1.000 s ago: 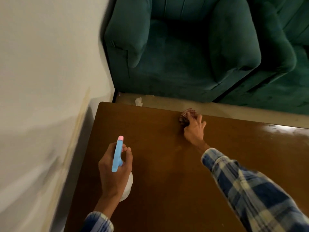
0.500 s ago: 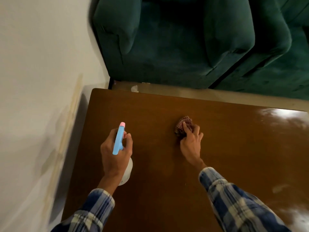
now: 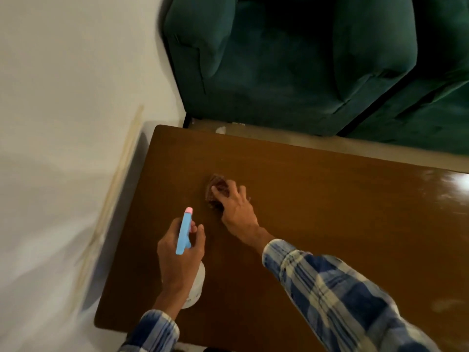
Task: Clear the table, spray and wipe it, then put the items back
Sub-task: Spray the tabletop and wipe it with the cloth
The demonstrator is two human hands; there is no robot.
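The right hand (image 3: 237, 212) was found pressed palm-down on a small checked cloth (image 3: 216, 190), fingers spread and bent over it, the cloth bunched beneath them and lying flat against the wooden table (image 3: 342, 199) left of its middle. The left hand (image 3: 179, 260) was closed round the neck of a spray bottle (image 3: 186, 231) (blue head, pink nozzle tip, white body), one finger curled at the trigger; the bottle was held above the table's near left part, nozzle pointed away from the person. The two hands were near each other but apart. Both sleeves (image 3: 337, 293) were of blue and cream plaid. The tabletop was brown and glossy, with a bright reflection noted toward its far right edge. A white wall (image 3: 63, 123) ran along the table's left end. Beyond the far edge, a strip of pale floor and dark green upholstered armchairs (image 3: 291, 64) were observed.
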